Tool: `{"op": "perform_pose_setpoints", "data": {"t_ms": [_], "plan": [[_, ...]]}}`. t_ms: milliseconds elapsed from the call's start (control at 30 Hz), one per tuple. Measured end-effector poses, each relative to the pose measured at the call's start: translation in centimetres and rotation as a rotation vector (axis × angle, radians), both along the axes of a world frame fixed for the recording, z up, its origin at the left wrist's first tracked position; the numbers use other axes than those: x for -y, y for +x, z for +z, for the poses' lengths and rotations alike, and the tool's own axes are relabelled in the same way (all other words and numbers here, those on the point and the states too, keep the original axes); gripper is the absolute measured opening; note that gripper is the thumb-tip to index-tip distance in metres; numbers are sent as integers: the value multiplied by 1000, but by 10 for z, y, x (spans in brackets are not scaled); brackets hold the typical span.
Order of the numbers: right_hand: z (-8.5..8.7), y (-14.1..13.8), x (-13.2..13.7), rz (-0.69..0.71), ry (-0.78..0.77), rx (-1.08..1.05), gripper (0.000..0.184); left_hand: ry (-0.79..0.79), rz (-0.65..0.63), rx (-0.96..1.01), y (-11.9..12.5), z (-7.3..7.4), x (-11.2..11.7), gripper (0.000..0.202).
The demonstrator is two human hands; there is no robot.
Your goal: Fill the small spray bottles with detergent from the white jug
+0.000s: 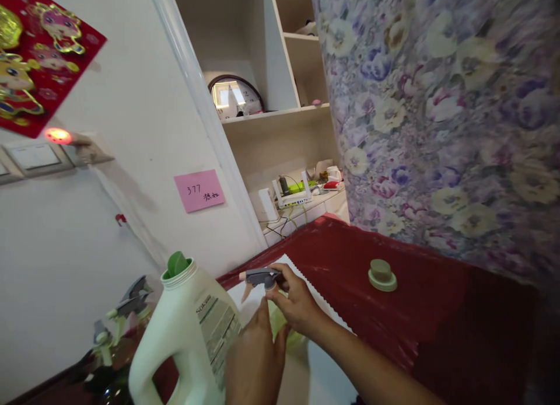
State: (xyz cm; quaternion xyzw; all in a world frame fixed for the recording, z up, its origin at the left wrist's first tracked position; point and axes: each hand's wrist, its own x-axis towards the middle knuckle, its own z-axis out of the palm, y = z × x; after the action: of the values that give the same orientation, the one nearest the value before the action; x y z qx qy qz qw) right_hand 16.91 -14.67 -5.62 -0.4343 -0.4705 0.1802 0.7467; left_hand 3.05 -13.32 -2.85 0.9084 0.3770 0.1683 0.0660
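Note:
My right hand [297, 306] pinches a grey plastic spray trigger head [262, 278] between its thumb and fingers. My left hand [256, 358] sits just below it, curled against a pale green object [280, 327] that is mostly hidden by both hands. To the left of my hands stands a white plastic jug [188, 329] with a printed label and a green spout inside its open neck, close to but not touching my left hand. A round olive-green cap [382, 275] rests on the red tablecloth [350, 276], out to the right of my hands.
Two dark bottles with spray heads [122, 341] stand at the lower left. A white sheet [249, 294] lies under my hands. Behind the table are a floral curtain [437, 113], a white wall, and shelves holding a clock [236, 97] and a router [292, 192].

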Motion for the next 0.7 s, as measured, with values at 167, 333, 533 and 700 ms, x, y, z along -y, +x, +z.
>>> {"op": "perform_pose_setpoints", "data": {"t_ms": [167, 333, 533, 700], "plan": [[-5, 0, 0, 13, 10, -21, 51, 507, -148, 146, -2, 68, -2, 36], [-8, -5, -3, -4, 4, -99, 67, 305, -308, -77, 26, 86, -42, 33], [-7, 4, 0, 100, -41, -125, 50, 191, -341, -106, 29, 77, -56, 33], [-6, 14, 12, 191, -100, -32, 34, 171, -343, -95, 31, 78, -54, 36]]}}
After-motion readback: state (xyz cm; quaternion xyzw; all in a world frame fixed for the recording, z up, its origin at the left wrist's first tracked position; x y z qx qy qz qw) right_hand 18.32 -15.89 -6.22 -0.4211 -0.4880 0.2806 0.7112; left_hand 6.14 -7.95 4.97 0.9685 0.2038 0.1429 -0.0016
